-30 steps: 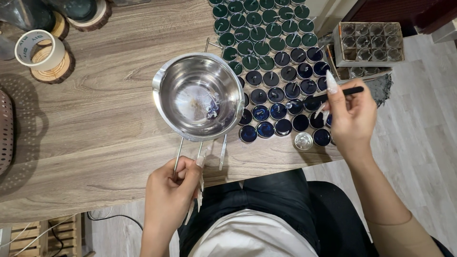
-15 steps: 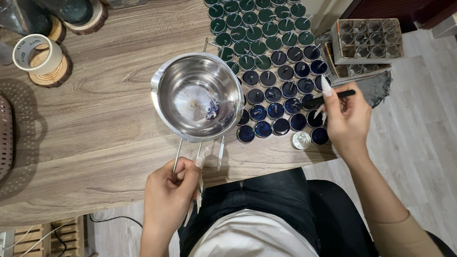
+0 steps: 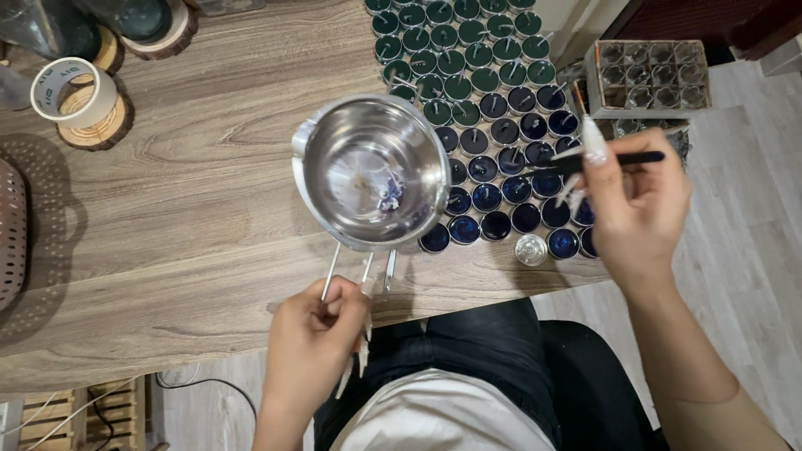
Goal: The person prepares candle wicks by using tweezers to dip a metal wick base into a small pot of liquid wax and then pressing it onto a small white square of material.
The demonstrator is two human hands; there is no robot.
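Note:
My left hand [image 3: 316, 334] grips the wire handle of a shiny steel melting pot [image 3: 370, 171], held over the wooden table [image 3: 184, 209]. The pot holds only a small blue residue at its bottom. My right hand [image 3: 635, 205] pinches a thin black stick [image 3: 610, 159], whose tip reaches over the small round tins [image 3: 493, 125]. These tins sit in tight rows: green wax at the back, dark blue nearer me, each with a wick. One clear empty cup [image 3: 531, 249] stands at the front edge of the rows.
A roll of tape on a wood slice [image 3: 79, 104] lies at the far left, with dark jars on wood slices behind it. A perforated basket [image 3: 10, 234] is at the left edge. A cardboard tray of small glass cups [image 3: 647, 79] sits at the right.
The pot has shifted a little to the right, toward the tins. My right hand with the stick has moved slightly right and up.

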